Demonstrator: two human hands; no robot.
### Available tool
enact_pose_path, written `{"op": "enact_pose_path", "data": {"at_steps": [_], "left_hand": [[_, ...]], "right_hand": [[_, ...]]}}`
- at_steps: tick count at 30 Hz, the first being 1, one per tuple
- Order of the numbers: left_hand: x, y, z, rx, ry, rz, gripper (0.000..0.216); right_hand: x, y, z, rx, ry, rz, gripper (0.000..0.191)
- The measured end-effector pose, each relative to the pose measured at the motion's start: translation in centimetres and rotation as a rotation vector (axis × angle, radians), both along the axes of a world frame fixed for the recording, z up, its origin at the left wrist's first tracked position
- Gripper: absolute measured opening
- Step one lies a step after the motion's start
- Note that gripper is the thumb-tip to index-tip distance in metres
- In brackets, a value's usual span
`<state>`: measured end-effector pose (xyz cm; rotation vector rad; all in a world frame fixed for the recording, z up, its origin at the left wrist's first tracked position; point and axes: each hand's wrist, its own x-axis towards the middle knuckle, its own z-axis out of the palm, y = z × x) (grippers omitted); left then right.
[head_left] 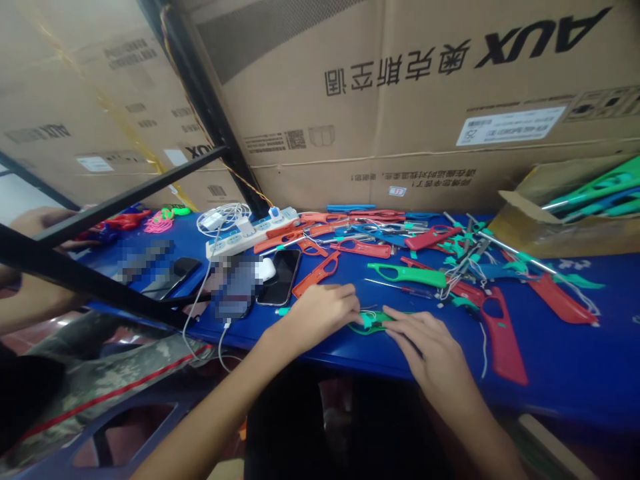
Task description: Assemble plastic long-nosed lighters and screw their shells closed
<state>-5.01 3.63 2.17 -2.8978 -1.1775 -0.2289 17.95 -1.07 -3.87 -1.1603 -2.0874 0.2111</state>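
Near the table's front edge lies a green long-nosed lighter (369, 321), its casing apart and small parts and a white wire showing inside. My left hand (325, 312) pinches at its left part with curled fingers, which hide some of it. From the other side, my right hand (425, 339) grips the right end between thumb and fingers. Just behind the hands are a green lighter casing (407, 275), a thin screwdriver (400, 288) and an orange lighter casing (316, 275). A red lighter casing (503, 340) rests to the right of my right hand.
A pile of loose lighter parts (470, 257) covers the back of the blue table (560, 373). At right stands an open carton (565, 230) of lighters. Phones (283, 270) and a power strip (250, 233) lie left. Beyond a black metal frame (135, 193) is another person's arm (35, 293).
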Motion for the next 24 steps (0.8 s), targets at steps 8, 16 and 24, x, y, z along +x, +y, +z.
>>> {"op": "enact_pose_path", "data": {"at_steps": [8,16,24], "left_hand": [[-0.1,-0.1,-0.8,0.103,-0.041,-0.071,0.024],[-0.1,-2.4,-2.9,0.194,-0.194,0.067,0.025],[0.6,-3.6,-3.9,0.063,-0.445,0.211,0.022]], "right_hand": [[0.2,-0.1,-0.1,-0.032,-0.011,0.007,0.022],[0.0,-0.2,0.3,-0.097,-0.043,-0.014,0.021],[-0.2,-0.4,0.8,-0.131,-0.071,-0.021,0.017]]}}
